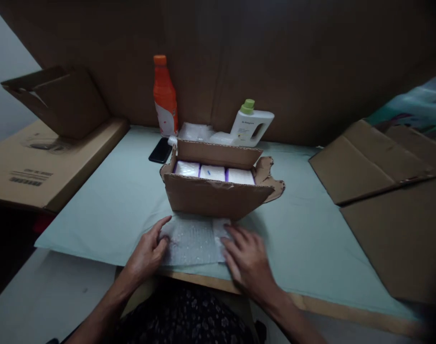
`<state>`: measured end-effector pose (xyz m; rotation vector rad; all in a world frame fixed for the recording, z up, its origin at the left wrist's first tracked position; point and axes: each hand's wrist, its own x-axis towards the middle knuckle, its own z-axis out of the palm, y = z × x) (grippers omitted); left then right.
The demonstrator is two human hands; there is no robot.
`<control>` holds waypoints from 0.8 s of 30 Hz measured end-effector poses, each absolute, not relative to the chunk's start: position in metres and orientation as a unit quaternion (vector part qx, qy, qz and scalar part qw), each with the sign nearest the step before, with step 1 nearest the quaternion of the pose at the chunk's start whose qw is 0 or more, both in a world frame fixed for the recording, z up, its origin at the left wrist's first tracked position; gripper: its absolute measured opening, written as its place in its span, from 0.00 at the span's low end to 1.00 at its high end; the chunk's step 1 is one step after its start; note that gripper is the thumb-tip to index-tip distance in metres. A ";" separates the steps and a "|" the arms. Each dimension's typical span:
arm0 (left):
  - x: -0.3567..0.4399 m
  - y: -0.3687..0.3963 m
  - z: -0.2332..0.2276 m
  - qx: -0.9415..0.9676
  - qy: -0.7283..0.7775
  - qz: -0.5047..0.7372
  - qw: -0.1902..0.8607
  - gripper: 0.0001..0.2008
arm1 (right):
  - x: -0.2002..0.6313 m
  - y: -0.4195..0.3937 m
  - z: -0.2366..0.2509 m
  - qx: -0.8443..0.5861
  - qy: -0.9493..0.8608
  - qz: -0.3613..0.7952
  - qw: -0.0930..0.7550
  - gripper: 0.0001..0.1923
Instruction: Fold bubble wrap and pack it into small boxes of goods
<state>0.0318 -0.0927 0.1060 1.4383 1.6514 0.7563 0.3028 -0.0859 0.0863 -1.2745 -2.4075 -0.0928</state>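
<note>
A sheet of clear bubble wrap [191, 241] lies flat near the front edge of the table, its right side forming a paler, folded-looking strip. At its left edge is my left hand [148, 253], index finger stretched out and apart from the thumb. My right hand [248, 260] rests its extended fingers on the pale strip at the right. Just behind the wrap stands an open cardboard box [218, 196] with ragged flaps. Inside it sit three white packs [212, 173] with purple edges, side by side.
Behind the box are an orange bottle [164, 98], a dark phone [160, 150], clear plastic packaging [196, 131] and a white jug [250, 126] with a green cap. Cardboard boxes stand left [31, 162] and right [368, 162]. A pale green cloth [293, 243] covers the table.
</note>
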 end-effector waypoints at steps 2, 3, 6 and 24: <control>0.018 -0.093 0.104 0.592 0.665 0.268 0.368 0.31 | 0.343 -0.092 0.080 -0.522 -0.827 -0.083 0.191 0.11; 0.011 -0.094 0.103 0.603 0.671 0.250 0.352 0.31 | 0.364 -0.097 0.080 -0.554 -0.806 -0.102 0.181 0.12; -0.006 -0.101 0.108 0.621 0.706 0.208 0.270 0.31 | 0.405 -0.115 0.093 -0.645 -0.733 -0.128 0.174 0.13; 0.044 -0.121 0.080 0.843 0.498 0.145 0.144 0.27 | 0.421 -0.116 0.063 -0.597 -0.784 -0.057 0.160 0.19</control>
